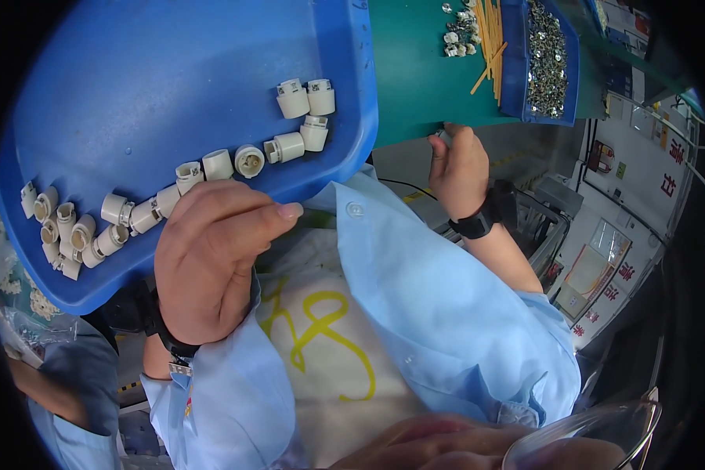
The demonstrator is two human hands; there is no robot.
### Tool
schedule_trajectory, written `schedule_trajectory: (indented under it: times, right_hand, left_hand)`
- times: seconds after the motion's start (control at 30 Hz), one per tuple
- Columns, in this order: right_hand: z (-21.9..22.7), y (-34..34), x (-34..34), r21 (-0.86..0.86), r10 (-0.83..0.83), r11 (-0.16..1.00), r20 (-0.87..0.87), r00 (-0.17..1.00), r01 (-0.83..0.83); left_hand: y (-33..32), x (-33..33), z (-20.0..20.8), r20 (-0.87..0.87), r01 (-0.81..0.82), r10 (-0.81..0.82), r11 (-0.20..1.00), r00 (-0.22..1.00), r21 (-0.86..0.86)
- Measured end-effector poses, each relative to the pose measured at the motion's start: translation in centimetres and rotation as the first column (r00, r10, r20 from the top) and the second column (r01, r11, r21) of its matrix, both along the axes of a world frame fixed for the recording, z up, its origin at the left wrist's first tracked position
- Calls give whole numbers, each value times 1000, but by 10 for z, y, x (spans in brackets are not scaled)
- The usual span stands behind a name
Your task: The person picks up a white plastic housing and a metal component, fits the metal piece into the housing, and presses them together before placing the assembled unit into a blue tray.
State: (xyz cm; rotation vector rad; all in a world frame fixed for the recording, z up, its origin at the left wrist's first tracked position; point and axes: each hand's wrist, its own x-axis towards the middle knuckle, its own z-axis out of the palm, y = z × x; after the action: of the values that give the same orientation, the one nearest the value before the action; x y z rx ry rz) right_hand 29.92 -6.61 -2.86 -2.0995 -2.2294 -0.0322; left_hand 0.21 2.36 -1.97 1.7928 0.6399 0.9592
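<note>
My L hand [211,262] was curled at the blue tray [172,94]; can't tell if it gripped anything. R hand [460,168] pinched a grey pc [444,137] nr the green table [415,70]. White sockets [287,147] lay in the tray.

Right hand [460,168], 2 o'clock from centre: small item [444,138] at fingertips mostly hidden, kind not resolvable. Left hand [207,258], 9 o'clock: its curled fingers are hidden, contents indeterminate. Tray [172,78] cut off at 11 o'clock; metal pieces [547,66], between 1 and 2, too small to identify.
</note>
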Motion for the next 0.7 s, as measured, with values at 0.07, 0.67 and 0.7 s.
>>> schedule_trajectory:
  times: [0.07,0.67,0.7]
  right_hand:
    - [1,1,-3,19,-23,1000,12,1000,23]
    - [37,35,-45,-71,-70,991,-997,12,-114]
    - [37,38,-48,-70,-74,988,-997,-27,-140]
  left_hand:
    - [1,0,0,5,7,-7,1000,1000,10]
    - [-5,-5,9,-105,8,-9,1000,994,-7]
    - [-5,-3,9,-102,-10,10,1000,995,-8]
